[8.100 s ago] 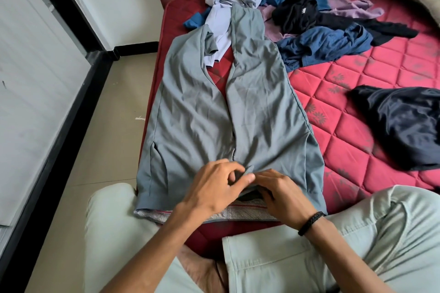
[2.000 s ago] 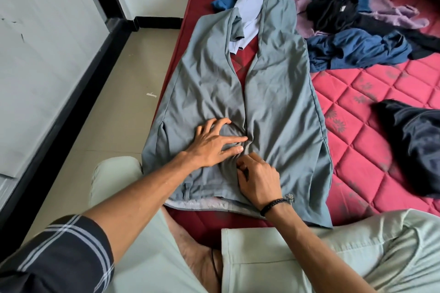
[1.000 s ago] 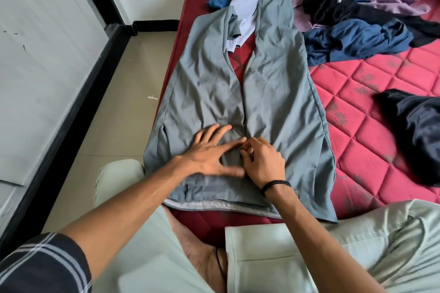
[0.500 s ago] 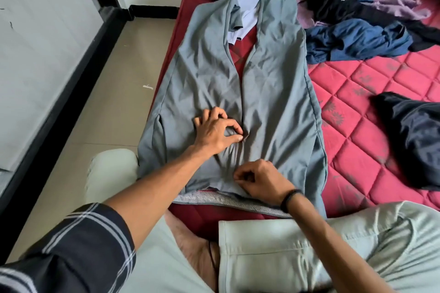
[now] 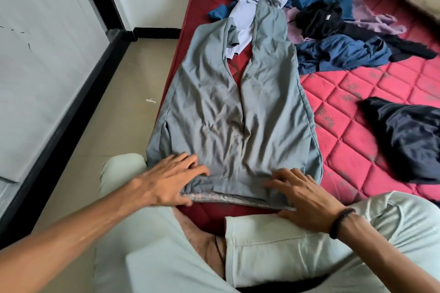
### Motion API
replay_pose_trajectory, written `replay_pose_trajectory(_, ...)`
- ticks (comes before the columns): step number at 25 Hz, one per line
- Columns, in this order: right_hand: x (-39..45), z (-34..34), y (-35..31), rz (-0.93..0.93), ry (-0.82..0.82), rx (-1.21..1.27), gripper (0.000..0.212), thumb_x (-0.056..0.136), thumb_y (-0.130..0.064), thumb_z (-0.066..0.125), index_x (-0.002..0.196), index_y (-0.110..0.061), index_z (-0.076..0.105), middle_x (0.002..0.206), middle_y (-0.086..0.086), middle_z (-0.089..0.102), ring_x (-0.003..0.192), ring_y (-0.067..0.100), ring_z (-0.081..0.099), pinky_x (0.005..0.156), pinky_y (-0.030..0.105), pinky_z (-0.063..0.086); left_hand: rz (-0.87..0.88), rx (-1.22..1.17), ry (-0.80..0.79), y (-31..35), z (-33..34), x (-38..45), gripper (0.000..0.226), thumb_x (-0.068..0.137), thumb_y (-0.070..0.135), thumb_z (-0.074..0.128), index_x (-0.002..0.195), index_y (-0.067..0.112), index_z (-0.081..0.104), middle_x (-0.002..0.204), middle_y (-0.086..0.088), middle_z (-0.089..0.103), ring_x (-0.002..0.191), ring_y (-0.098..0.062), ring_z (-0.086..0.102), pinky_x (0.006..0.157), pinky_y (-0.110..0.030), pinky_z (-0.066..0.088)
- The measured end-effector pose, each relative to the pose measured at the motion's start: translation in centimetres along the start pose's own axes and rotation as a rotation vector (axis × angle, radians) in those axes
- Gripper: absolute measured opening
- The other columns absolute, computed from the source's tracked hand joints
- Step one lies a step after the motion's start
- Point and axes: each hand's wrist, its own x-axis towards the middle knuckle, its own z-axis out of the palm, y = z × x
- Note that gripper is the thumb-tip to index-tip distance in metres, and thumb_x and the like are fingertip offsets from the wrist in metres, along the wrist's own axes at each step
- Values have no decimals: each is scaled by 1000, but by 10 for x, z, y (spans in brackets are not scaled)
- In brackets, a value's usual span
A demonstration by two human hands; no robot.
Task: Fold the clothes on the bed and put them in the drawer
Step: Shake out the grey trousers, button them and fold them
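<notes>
Grey-green trousers (image 5: 238, 107) lie flat along the left side of the red quilted bed (image 5: 352, 107), waistband toward me, legs pointing away. My left hand (image 5: 171, 178) rests with spread fingers on the left end of the waistband. At the right end of the waistband lies my right hand (image 5: 302, 195), fingers straight, a black bead bracelet on its wrist. Neither hand grips the cloth. A heap of unfolded clothes (image 5: 333, 31), blue, black, lilac and pale grey, sits at the far end of the bed.
A dark navy garment (image 5: 404, 138) lies on the bed to the right. A pillow (image 5: 426, 2) shows at the far right corner. My crossed legs in pale trousers (image 5: 285, 245) fill the foreground. Tiled floor (image 5: 114, 114) and a white panel (image 5: 35, 66) run along the left.
Both hands have left the crotch area of the trousers and slid down and apart to the two ends of the waistband, fingers now flat. The cloth there lies smoother.
</notes>
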Motion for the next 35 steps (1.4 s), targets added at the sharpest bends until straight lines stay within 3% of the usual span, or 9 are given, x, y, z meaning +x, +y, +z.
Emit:
replay_pose_trajectory(3, -15, 3, 10, 49, -24, -61, 74, 73, -21, 60, 141, -44, 40, 133, -13, 41, 114, 21, 51, 88, 41, 54, -48, -28, -35, -19, -8, -20, 53, 82, 24, 60, 130, 39, 43, 122, 11, 44, 113, -15, 52, 90, -35, 49)
replay_pose_trajectory(5, -16, 0, 17, 78, -83, -36, 71, 80, -28, 61, 144, -46, 36, 135, -16, 36, 117, 19, 47, 91, 39, 53, -88, -115, -7, -28, -18, -20, 46, 84, 12, 57, 123, 36, 56, 119, 11, 58, 108, -16, 61, 87, -33, 50)
replay_pose_trajectory(8, -9, -2, 16, 152, -127, -3, 88, 70, -57, 70, 148, -45, 31, 138, -19, 35, 122, 16, 43, 97, 37, 51, -256, -460, 217, -55, -41, -21, 19, 84, 25, 78, 101, 33, 76, 94, 7, 75, 88, -15, 70, 81, -33, 54)
replay_pose_trajectory(11, -11, -2, 0, 222, -34, -2, 76, 70, -42, 61, 142, -41, 37, 131, -14, 48, 119, 19, 51, 93, 37, 52, -413, -736, 517, -71, -80, -23, 23, 72, 41, 88, 92, 34, 78, 85, 5, 77, 85, -19, 73, 80, -38, 56)
replay_pose_trajectory(16, -7, -112, 35, 339, 472, 460, 23, 80, -7, 73, 86, -28, 66, 67, -14, 66, 63, -3, 61, 59, 23, 47, -368, -787, 856, -84, -185, -5, 28, 80, 47, 70, 92, 22, 75, 81, 6, 75, 78, -17, 71, 78, -40, 56)
replay_pose_trajectory(21, 4, -369, 69, 285, 1162, 954, 18, 84, -17, 81, 96, -5, 77, 83, -2, 77, 74, 10, 66, 71, 26, 58, -295, -599, 1303, -103, -393, 12, 24, 103, 33, 59, 94, 10, 61, 81, -5, 65, 82, -29, 65, 69, -34, 41)
replay_pose_trajectory(26, -4, -589, 43, 282, 1517, 614, 32, 94, -32, 73, 73, -10, 63, 67, 2, 60, 70, 23, 57, 64, 34, 42, -152, -439, 1623, -95, -596, -21, 49, 98, 54, 60, 84, 7, 58, 72, -5, 62, 74, -28, 61, 64, -39, 41)
replay_pose_trajectory(31, -42, -689, 10, 254, 1787, 482, 45, 85, -50, 77, 75, -8, 63, 73, 11, 65, 76, 35, 62, 65, 39, 46, -55, -556, 1722, -92, -678, -62, 72, 75, 70, 77, 61, 4, 54, 58, 1, 43, 58, -13, 39, 57, -34, 29)
replay_pose_trajectory(35, -101, -743, -20, 17, 2199, 559, 51, 94, -56, 64, 78, -7, 61, 67, 8, 54, 67, 21, 48, 64, 34, 35, 264, -847, 1780, -42, -736, -117, 33, 85, 46, 78, 75, 14, 79, 76, 7, 74, 71, -3, 64, 70, -24, 54)
